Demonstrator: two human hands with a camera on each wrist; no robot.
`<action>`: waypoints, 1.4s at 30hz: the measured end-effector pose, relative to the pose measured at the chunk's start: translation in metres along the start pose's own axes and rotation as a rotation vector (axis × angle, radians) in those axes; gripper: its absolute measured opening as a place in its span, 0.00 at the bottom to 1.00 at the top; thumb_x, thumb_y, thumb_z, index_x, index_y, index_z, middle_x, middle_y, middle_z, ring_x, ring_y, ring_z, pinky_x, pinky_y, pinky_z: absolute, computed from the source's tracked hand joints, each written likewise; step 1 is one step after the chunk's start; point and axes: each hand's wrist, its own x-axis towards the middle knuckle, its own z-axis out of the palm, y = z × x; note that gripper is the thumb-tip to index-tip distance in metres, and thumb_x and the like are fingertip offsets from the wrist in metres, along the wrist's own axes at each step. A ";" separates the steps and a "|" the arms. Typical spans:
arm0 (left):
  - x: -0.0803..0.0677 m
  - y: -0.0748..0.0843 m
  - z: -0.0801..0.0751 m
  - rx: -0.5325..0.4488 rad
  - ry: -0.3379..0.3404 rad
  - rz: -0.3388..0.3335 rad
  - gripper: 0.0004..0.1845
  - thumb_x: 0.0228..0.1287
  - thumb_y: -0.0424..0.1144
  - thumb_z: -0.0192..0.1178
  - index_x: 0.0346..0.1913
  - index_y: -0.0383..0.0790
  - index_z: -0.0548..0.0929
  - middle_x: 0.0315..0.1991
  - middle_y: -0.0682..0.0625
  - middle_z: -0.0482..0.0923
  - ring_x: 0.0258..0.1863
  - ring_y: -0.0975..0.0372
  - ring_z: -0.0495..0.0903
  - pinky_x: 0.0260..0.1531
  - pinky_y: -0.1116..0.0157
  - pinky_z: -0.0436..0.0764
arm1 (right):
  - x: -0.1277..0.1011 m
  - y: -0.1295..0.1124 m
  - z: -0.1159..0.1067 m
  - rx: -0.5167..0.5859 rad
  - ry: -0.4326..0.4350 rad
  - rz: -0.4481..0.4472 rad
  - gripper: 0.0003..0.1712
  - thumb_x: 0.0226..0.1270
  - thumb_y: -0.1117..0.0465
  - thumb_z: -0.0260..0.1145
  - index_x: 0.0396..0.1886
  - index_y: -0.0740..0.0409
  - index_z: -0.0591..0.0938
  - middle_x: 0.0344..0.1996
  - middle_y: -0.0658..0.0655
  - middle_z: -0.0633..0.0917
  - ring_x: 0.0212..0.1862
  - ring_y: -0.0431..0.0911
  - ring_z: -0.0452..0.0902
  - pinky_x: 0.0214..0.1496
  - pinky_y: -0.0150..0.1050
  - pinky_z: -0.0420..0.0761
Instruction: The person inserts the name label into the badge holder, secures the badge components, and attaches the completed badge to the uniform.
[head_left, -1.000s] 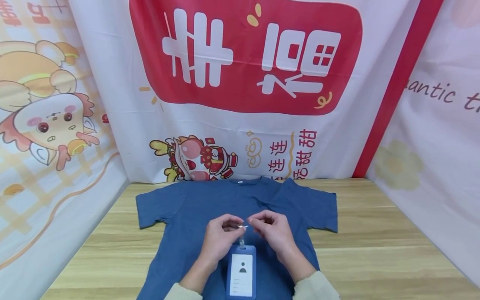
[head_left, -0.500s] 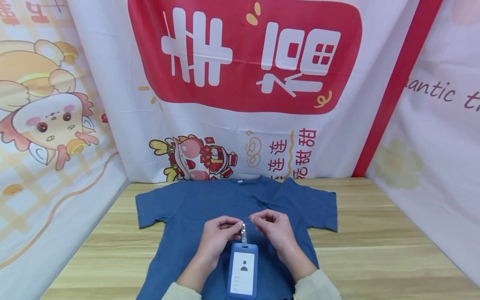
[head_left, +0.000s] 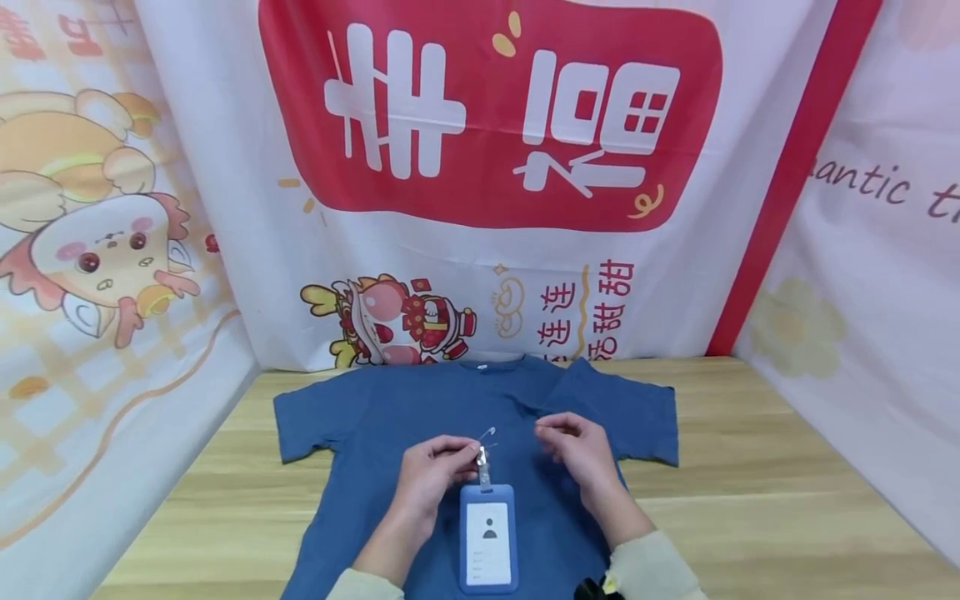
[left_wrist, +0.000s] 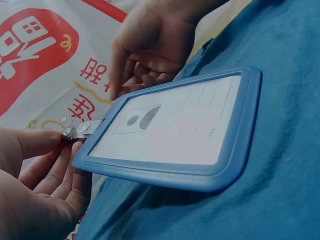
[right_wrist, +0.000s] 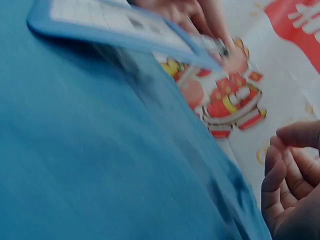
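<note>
The blue shirt (head_left: 420,417) lies flat on the wood table (head_left: 750,467), neck at the far side. The left hand (head_left: 431,471) is over the shirt's middle, palm turned in, thumb & fingers pinching the metal clip (head_left: 483,454) of the badge holder (head_left: 488,537). The open pin sticks up from the clip. The badge holder hangs toward the shirt's near edge, w/ its white card facing up. The right hand (head_left: 577,446) hovers over the shirt to the right of the clip, apart from it, fingers loosely curled, holding nothing.
</note>
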 end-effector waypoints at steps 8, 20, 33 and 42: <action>0.007 -0.007 -0.007 -0.105 0.007 -0.014 0.15 0.71 0.36 0.73 0.54 0.29 0.89 0.39 0.49 0.92 0.35 0.64 0.89 0.41 0.65 0.91 | 0.043 0.012 -0.007 -0.064 0.031 0.012 0.10 0.72 0.64 0.73 0.50 0.63 0.90 0.39 0.55 0.92 0.38 0.43 0.85 0.42 0.37 0.87; 0.006 -0.019 -0.006 -0.162 -0.027 -0.019 0.14 0.71 0.34 0.71 0.53 0.28 0.88 0.40 0.47 0.93 0.35 0.65 0.89 0.41 0.66 0.90 | 0.073 0.023 0.006 -0.379 0.106 -0.022 0.11 0.68 0.60 0.77 0.47 0.59 0.92 0.38 0.56 0.91 0.38 0.47 0.85 0.38 0.39 0.84; 0.007 -0.027 -0.005 -0.170 -0.001 -0.053 0.12 0.72 0.34 0.70 0.52 0.30 0.88 0.40 0.48 0.93 0.35 0.65 0.90 0.41 0.67 0.90 | 0.075 0.039 0.012 -0.513 0.126 -0.180 0.05 0.69 0.57 0.78 0.41 0.50 0.96 0.39 0.54 0.93 0.44 0.50 0.86 0.51 0.51 0.85; 0.007 -0.022 -0.001 -0.177 -0.011 -0.040 0.11 0.72 0.35 0.70 0.51 0.31 0.88 0.41 0.48 0.93 0.36 0.65 0.89 0.42 0.67 0.89 | 0.074 0.031 0.009 -0.378 0.126 -0.154 0.07 0.71 0.57 0.77 0.44 0.52 0.95 0.32 0.54 0.91 0.29 0.43 0.83 0.33 0.38 0.82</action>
